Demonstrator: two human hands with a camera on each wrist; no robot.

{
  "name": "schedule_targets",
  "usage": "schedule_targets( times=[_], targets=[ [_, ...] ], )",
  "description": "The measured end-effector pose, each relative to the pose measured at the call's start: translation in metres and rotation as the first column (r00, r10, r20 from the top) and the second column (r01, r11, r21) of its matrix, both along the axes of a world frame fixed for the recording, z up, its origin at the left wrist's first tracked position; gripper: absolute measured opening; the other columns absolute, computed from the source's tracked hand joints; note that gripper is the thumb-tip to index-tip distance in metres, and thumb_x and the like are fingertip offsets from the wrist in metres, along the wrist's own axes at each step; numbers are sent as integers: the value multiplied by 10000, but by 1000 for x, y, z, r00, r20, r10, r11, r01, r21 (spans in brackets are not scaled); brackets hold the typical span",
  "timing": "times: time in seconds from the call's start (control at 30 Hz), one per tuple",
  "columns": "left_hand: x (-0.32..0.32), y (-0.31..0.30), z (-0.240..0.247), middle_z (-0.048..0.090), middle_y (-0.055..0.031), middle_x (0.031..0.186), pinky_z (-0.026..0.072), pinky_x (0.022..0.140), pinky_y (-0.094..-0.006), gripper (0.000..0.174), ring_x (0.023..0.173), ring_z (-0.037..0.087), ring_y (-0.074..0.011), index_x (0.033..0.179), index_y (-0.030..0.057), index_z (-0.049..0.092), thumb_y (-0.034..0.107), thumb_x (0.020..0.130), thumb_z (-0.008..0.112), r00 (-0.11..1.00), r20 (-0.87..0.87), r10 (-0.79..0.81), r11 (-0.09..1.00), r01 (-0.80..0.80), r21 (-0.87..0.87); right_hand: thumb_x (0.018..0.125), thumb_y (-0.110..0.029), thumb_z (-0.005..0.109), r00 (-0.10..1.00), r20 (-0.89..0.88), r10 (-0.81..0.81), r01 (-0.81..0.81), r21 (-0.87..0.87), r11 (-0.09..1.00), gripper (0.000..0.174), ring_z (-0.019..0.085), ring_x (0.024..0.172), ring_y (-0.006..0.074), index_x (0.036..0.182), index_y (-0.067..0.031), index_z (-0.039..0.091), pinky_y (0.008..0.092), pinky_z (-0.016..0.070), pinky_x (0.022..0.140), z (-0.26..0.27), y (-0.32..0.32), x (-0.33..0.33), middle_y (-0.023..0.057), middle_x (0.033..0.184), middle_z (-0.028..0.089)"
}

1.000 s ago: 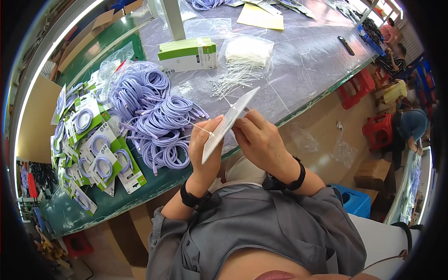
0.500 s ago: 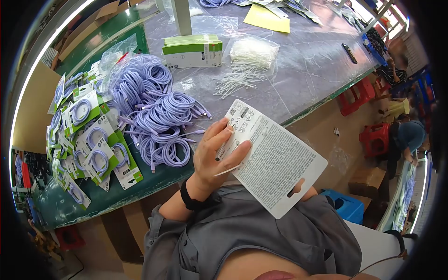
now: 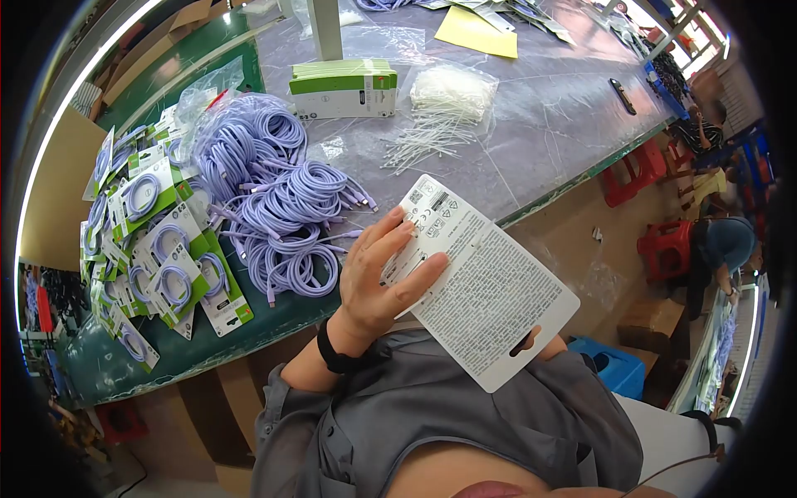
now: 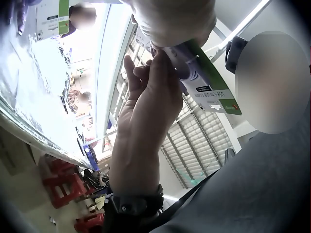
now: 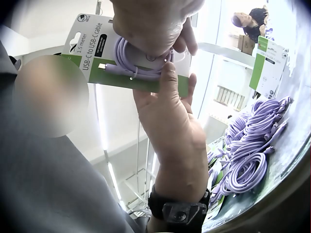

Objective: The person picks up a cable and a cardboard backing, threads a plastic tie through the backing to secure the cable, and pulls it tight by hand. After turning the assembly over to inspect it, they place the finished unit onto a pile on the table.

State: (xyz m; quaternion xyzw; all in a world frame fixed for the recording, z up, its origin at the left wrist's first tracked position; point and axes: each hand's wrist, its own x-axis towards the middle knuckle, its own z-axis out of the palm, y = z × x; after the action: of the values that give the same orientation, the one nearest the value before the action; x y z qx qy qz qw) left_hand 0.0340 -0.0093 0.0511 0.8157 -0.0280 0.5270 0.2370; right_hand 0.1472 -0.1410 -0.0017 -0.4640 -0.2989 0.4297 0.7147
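A white printed card [image 3: 498, 299] lies tilted with its text side up in the head view. My left hand [image 3: 374, 278] grips its upper left end, fingers and thumb spread over the text. On the card's other side, a coiled lilac cable [image 5: 124, 56] is fastened against the green and white front [image 5: 87, 41]. My right hand [image 5: 150, 24] is at that coil in the right wrist view, fingers curled; in the left wrist view the right hand [image 4: 150, 92] has thumb and finger together at the coil. The card hides this hand in the head view.
Loose lilac cables [image 3: 290, 195] lie on the table beside a heap of carded cables [image 3: 158, 249]. Behind are a stack of green and white cards [image 3: 343, 93], white ties [image 3: 432, 137] and a yellow sheet [image 3: 477, 31]. Red stools [image 3: 664, 249] stand beyond the table's edge.
The card has turned from edge-on to text side up and come closer to the body. My right hand has gone behind it, and my left fingers have spread over its face.
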Motion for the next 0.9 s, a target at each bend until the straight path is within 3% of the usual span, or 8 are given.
schedule_targets(
  times=[0.63,0.7,0.9],
  targets=[
    [-1,-1,5,528,-102,1089,521,830,-405,450,1034,592,-339,1048,214,654,130,627,789,999,4,40,997,-40,72,840,-88,643,967,197,-160,159,23,987,410,550,1069,218,1206,-12,474,353,466,859,-11,6,-1,109,1184,548],
    [-3,-2,5,543,-125,1094,508,870,-400,404,1068,581,-370,985,170,659,99,612,797,999,-17,33,997,-31,75,841,-87,642,961,215,-176,174,28,984,407,552,1064,217,1204,-12,475,351,467,855,-13,6,-1,108,1180,550],
    [-4,-2,4,538,-123,1094,508,866,-401,414,1070,581,-370,993,178,658,99,612,798,999,-16,38,996,-37,79,842,-85,640,936,274,-222,218,46,975,397,560,1050,214,1198,-12,479,347,472,846,-15,9,-2,107,1166,556]
  ],
)
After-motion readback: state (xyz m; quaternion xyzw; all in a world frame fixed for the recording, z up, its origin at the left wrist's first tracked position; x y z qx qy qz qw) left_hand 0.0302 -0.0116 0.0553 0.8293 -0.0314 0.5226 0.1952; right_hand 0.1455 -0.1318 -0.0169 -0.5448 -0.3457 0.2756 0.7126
